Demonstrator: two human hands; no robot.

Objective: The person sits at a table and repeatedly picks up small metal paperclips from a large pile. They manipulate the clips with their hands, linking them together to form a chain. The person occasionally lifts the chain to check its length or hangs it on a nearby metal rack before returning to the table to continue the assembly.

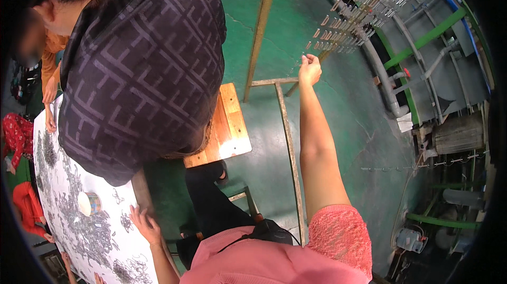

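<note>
My left hand (145,225) lies open at the near edge of a white table (109,191), its fingers spread. Close to its fingertips are small dark piles of thin metal pieces (87,236), and a round tub (88,204) stands among them. Out to the right, my right arm is stretched forward. The fingers of my right hand (310,70) are pinched together beside the lower end of a rack of small hanging metal pieces (330,36). What they hold, if anything, is too small to make out.
A co-worker in a dark patterned top (142,67) sits close on my left on a wooden stool (232,125). A metal frame (288,152) stands between me and the rack. Pipes (377,67) and machinery line the right side. Other people's hands are around the table.
</note>
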